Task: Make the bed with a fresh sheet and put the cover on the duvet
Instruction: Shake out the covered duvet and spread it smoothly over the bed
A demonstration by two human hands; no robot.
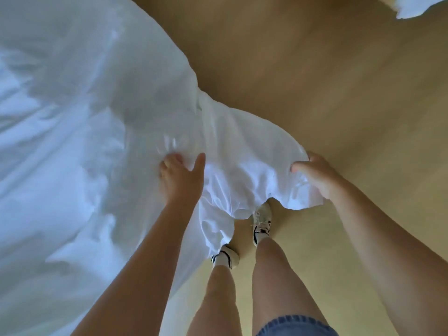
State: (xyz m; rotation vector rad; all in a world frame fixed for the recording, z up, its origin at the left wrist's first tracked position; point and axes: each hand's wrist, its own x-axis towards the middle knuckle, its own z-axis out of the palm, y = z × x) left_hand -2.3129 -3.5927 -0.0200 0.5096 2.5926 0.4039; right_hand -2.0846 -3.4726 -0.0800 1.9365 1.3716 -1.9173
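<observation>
Two hands: both grasp the same white cloth (101, 98), bare arms stretched out over it.
Left hand (180, 177): fingers dug into a bunched fold a little in from the cloth's edge, thumb sticking up.
Right hand (315, 177): fingers curled round the cloth's loose corner, held up clear of the floor (315, 69).
White cloth: lies wide and rumpled over the bed, which it hides. Its near corner is drawn out past the bed's edge and sags between the two hands. Whether it is the sheet or the duvet cover, I cannot tell.
Floor: tan wood, running along the bed's edge.
Shoes: white with dark marks, worn with white socks. The right shoe (261, 221) stands just under the sagging corner, and the left shoe (228, 259) is half covered by a hanging fold.
Shorts (295, 326): a denim hem.
Second white cloth (417, 6): well apart, at the far side of the floor.
</observation>
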